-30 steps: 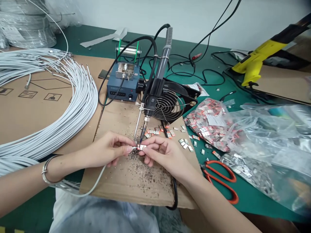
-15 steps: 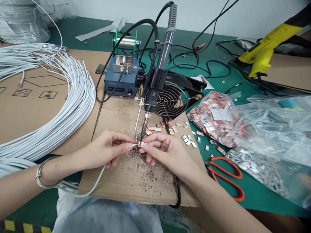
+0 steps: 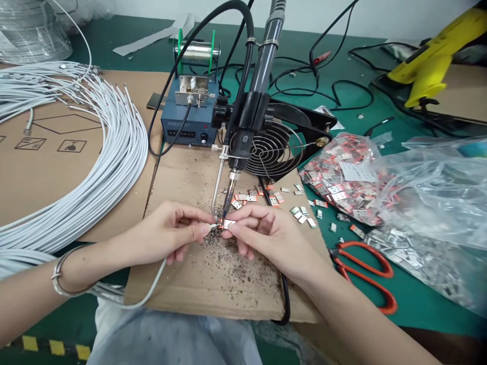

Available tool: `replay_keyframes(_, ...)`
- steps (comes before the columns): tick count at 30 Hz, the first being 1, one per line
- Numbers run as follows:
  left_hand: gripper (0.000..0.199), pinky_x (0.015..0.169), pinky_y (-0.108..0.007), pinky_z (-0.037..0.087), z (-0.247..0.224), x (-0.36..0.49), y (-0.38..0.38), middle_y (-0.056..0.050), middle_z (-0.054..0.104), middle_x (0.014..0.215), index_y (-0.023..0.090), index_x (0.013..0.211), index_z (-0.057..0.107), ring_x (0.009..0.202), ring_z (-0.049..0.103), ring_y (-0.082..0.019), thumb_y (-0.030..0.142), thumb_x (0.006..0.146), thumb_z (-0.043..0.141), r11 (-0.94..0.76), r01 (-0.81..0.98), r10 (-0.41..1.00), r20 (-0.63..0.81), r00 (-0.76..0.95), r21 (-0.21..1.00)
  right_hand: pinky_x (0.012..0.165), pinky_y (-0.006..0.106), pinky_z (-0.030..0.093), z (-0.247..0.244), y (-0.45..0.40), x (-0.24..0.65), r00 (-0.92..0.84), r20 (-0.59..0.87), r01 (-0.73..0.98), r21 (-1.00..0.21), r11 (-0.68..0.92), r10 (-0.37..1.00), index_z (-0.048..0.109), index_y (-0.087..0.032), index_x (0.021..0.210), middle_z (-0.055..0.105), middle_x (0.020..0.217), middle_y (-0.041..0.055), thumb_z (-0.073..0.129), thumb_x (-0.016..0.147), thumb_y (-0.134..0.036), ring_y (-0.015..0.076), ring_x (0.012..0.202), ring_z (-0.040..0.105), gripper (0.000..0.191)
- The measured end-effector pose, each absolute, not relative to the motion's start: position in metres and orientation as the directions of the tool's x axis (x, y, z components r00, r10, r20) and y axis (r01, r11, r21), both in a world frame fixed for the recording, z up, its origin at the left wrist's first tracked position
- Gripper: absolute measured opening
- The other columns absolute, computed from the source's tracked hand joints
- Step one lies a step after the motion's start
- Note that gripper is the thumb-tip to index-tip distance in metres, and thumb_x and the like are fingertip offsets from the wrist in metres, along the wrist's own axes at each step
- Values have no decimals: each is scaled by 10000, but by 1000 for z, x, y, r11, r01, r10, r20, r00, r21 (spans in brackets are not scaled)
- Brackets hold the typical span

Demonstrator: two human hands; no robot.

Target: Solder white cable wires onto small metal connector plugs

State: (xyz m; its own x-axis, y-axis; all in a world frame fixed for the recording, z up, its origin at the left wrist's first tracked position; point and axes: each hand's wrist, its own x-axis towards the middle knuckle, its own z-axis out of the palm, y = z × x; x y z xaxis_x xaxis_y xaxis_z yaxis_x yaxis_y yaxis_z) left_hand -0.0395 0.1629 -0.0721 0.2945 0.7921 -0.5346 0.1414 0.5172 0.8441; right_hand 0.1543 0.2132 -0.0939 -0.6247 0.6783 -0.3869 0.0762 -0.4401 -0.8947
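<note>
My left hand (image 3: 177, 230) pinches the end of a white cable (image 3: 155, 285), whose length runs down from my palm and joins the bundle at the left. Between the thumb and fingers of my right hand (image 3: 262, 230) is a small USB connector (image 3: 229, 223), white-faced with a little red. Stripped wire ends from the cable meet its left edge. A soldering iron (image 3: 229, 196), clamped in a stand, points down with its tip at this joint. Beside it, a thin metal solder feed tube (image 3: 217, 185) ends just above my left fingertips.
Behind stand a blue solder feeder (image 3: 186, 121) with a solder spool (image 3: 197, 53) and a black fan (image 3: 276, 147). White cables (image 3: 125, 152) lie coiled left. Rightward are loose connectors (image 3: 303, 213), bagged connectors (image 3: 342, 177), orange-handled scissors (image 3: 367, 274) and a yellow tool (image 3: 429, 66).
The whole view has shifted slightly, with things on the right appearing farther right. My right hand and the connector have eased a little right of the left hand, which still pinches the cable.
</note>
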Motion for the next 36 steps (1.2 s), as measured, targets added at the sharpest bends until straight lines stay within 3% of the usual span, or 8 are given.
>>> replay_keyframes(5, 274, 318, -84, 316, -69, -38, 164, 56, 441, 454, 83, 1072, 578, 365, 427, -42, 245, 854, 543, 544, 132, 776, -557, 297, 829, 384, 111, 385, -93, 214, 156, -624, -389, 87, -896, -435, 678, 562, -109, 838, 663, 774, 97, 721, 689, -354, 37, 437, 489, 327)
replay_keyframes(13, 291, 330, -88, 321, -71, -41, 164, 36, 460, 466, 75, 1024, 580, 367, 430, -41, 303, 845, 555, 524, 184, 777, -555, 298, 832, 382, 123, 344, -91, 214, 156, -621, -403, 104, -893, -439, 672, 571, -115, 823, 659, 744, 81, 719, 681, -311, 38, 433, 474, 284)
replay_keyframes(20, 259, 316, -105, 346, -75, -43, 163, 16, 535, 648, 112, 1021, 598, 380, 449, -30, 286, 830, 574, 528, 131, 788, -542, 292, 839, 393, 125, 345, -91, 214, 153, -629, -373, 79, -903, -422, 682, 569, -108, 821, 661, 741, 75, 700, 685, -286, 31, 427, 462, 260)
replay_keyframes(32, 297, 307, -111, 357, -74, -39, 166, 56, 442, 484, 91, 1062, 573, 372, 418, -48, 282, 836, 560, 515, 220, 785, -559, 268, 829, 366, 118, 345, -93, 215, 153, -596, -398, 135, -906, -401, 698, 566, -109, 820, 648, 712, 74, 698, 665, -287, 42, 426, 478, 269)
replay_keyframes(36, 235, 302, -110, 335, -66, -36, 166, 58, 430, 509, 86, 916, 568, 370, 412, -39, 306, 833, 564, 537, 290, 768, -601, 220, 792, 355, 119, 341, -96, 215, 153, -601, -392, 146, -910, -387, 696, 569, -99, 818, 645, 705, 78, 690, 668, -301, 44, 418, 474, 279)
